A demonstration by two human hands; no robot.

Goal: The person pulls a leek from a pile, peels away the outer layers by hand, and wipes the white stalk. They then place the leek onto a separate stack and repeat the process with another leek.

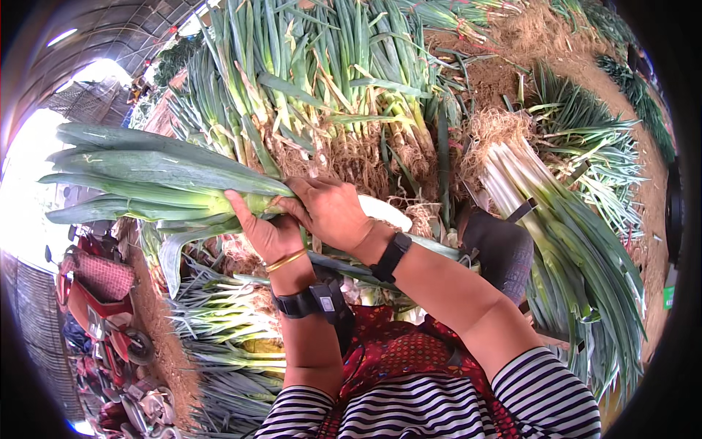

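At centre frame, 2 hands closed on 1 large leek, held level above the lap. Left hand gripping from below at the pale green neck, fingers curled around the stalk, thumb up along its near side. Right hand clamped over the top just beside the left, fingers wrapped narrow around the white shaft, which pokes out past the wrist toward the right. Broad dark green leaves fanning away to the left. Gold bangle and black wrist strap on the left forearm, black band on the right. Striped sleeves at the lower edge. Beyond the hands, stacked leeks with roots facing near. To the right, trimmed bundle lying well apart. Far left, red scooter on bare ground.
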